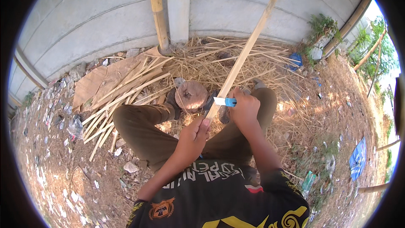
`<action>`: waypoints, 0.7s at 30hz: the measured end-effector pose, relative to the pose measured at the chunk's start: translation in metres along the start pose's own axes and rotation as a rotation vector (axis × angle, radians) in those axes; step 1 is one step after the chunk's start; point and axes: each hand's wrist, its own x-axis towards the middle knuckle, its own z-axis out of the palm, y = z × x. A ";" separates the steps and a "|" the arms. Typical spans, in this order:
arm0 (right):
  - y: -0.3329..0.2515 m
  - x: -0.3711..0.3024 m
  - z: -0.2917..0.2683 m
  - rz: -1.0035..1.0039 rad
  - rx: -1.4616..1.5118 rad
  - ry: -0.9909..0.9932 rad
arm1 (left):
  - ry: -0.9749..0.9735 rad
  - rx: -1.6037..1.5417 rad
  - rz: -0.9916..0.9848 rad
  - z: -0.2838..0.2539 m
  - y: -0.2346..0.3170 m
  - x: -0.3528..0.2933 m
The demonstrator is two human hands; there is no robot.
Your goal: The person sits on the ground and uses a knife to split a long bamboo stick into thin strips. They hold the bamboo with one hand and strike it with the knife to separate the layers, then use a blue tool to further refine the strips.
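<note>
A shallow blade angle and strokes leading away from the left hand [195,134] would serve best (its thumb lies rather close). That hand clasps the near end of the long, flat, pale wooden strip [241,64], which slants far and right between the knees; the right hand [246,107], forearm angled leftward, is wrapped around the blue-handled, pale-bladed knife [230,101].

A long, straight, pale tan wooden strip [241,59] slants up and away to the right, raised off the ground, its narrow length smooth-looking and its far tip darker and rougher. A knife [230,102] with a bright blue handle, mostly hidden in a grip, lies crosswise near the strip's lower end, its short pale blade pointing left over the wood; whether it bites in cannot be told.
</note>
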 end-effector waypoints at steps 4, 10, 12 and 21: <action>0.004 0.026 -0.006 -0.039 -0.074 0.100 | 0.002 -0.021 0.024 0.000 0.012 -0.002; 0.005 0.052 -0.006 0.101 -0.050 0.136 | 0.059 0.040 0.085 -0.002 0.024 -0.010; 0.010 0.076 -0.021 0.240 -0.069 0.139 | 0.059 0.105 0.052 -0.001 0.027 -0.018; 0.189 0.161 -0.045 0.909 -0.262 0.177 | -0.114 0.285 -0.043 -0.010 0.003 -0.040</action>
